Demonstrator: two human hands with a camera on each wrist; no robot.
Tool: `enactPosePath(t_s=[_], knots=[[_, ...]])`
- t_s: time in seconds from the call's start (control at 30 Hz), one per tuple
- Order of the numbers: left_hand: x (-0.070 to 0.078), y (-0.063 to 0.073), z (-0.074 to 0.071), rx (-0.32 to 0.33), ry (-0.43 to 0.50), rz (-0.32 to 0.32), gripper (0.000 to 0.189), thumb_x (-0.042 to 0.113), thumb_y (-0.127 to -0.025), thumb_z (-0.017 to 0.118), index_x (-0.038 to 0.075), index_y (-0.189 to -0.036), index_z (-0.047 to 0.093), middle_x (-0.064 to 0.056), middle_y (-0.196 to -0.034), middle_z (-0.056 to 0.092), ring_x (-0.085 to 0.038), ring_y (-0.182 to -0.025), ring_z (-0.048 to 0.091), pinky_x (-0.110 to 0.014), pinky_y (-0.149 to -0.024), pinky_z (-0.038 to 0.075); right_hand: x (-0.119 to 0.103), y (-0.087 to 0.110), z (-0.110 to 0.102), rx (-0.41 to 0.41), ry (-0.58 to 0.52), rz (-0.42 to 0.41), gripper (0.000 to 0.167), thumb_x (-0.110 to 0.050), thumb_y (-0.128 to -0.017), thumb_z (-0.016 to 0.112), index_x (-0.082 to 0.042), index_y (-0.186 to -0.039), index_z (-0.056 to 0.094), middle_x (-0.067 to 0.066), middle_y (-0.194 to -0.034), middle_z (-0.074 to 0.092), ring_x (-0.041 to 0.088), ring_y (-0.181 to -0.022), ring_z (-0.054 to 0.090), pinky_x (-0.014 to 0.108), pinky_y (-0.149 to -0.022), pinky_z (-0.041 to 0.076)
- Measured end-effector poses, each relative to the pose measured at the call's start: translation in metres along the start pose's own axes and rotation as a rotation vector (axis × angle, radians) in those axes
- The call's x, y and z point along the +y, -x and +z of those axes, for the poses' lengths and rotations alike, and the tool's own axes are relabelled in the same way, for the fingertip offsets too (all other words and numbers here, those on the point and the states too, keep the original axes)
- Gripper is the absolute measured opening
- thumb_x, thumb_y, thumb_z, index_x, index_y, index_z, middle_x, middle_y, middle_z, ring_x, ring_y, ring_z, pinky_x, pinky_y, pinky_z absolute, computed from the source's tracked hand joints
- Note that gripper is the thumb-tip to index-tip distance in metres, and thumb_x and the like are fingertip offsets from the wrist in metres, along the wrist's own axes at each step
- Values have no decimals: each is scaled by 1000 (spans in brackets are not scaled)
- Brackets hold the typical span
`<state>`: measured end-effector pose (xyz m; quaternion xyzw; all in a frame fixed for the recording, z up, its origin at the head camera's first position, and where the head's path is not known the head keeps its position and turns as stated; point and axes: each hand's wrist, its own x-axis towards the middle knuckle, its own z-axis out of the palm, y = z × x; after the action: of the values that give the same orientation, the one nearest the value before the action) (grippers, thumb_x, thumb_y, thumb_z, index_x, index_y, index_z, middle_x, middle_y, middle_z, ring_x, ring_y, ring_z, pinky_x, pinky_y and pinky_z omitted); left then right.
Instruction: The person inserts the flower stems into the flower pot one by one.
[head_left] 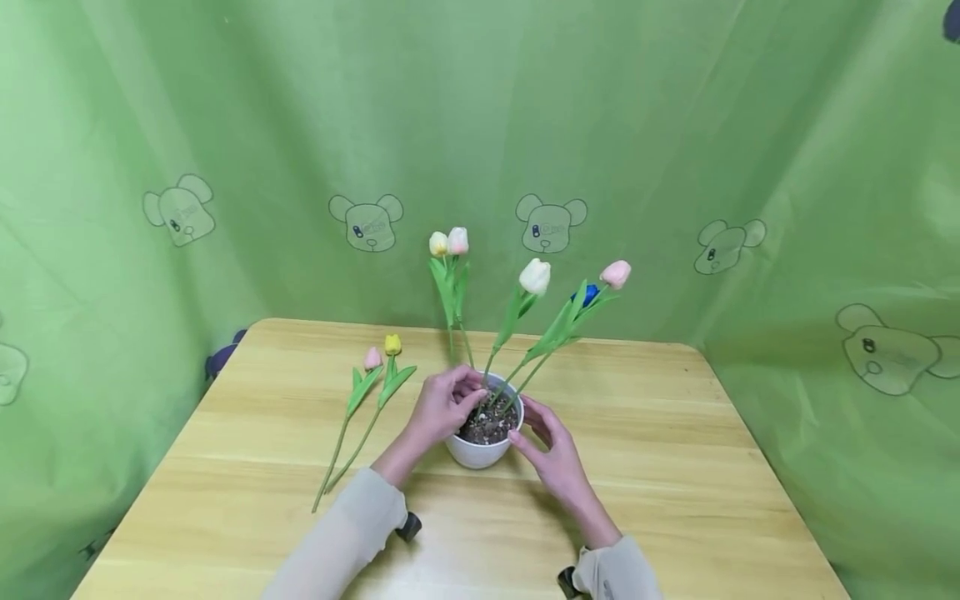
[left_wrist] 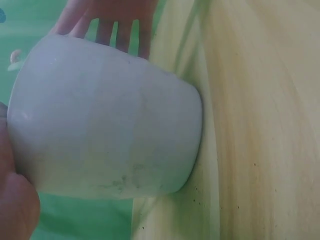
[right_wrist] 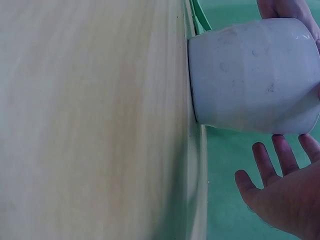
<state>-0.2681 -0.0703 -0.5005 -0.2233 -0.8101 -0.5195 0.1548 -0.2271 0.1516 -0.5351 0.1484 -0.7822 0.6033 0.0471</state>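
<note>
White pot (head_left: 480, 457) stands upright on the wooden tabletop (head_left: 675, 467), roughly mid-width. Dark speckled soil (head_left: 487, 429) inside, stems stuck in it. Smudges on the pot's outer wall in both wrist views.

Left hand (head_left: 441, 407) reaches over the pot's left rim, fingers bent, thumb and fingertips pinching the white tulip (head_left: 535, 277) low on its stem, just above the soil; the far fingers are partly hidden. Right hand (head_left: 553, 454) sits at the pot's right side, fingers fairly straight and spread, thumb by the near rim, a fingertip or two touching the wall.

White tulip leans right. Further right, blue tulip (head_left: 590, 294) and pink tulip (head_left: 616, 274) lean out together, leaves overlapping, stems going into the soil. At the back left, cream tulip (head_left: 438, 243) and blush tulip (head_left: 457, 241) stand side by side, heads touching or nearly so; their stems drop behind the left hand, lower ends hidden.

Left of the pot, well apart from it, yellow tulip (head_left: 393, 344) and loose pink tulip (head_left: 372, 358) lie on the tabletop, close together, heads away from the person, stem ends toward.

Light sleeves (head_left: 337, 533), dark wrist device (head_left: 408, 527) at each cuff. Green curtain (head_left: 480, 108) with bear outlines behind and on both sides.
</note>
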Motion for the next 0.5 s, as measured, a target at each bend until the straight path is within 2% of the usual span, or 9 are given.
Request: enactPosePath(t_s=[0.13,0.23,0.5], knots=[[-4,3,3,32,-39,93,23,2,-89,78,0,-110,69,-14,-95,74,-20,-78,74,-17,-68,62,2,2,2,2,13,16,63,-14,-94,76,-5,-150,49,20,-144,60,39,-133,57,59,-122,36],[-6,5,4,52,-51,130,31,0,-87,79,-2,-116,67,-15,-98,74,-22,-81,76,-16,-71,62,2,4,3,1,17,23,63,-13,-94,76,-5,-150,49,19,-144,61,38,-133,57,59,-122,37],[-5,3,7,90,-17,106,42,0,-87,78,-1,-127,64,-16,-103,76,-24,-86,77,-17,-76,63,2,1,1,17,9,13,63,-15,-94,76,-7,-150,50,19,-143,61,39,-133,57,60,-121,37]])
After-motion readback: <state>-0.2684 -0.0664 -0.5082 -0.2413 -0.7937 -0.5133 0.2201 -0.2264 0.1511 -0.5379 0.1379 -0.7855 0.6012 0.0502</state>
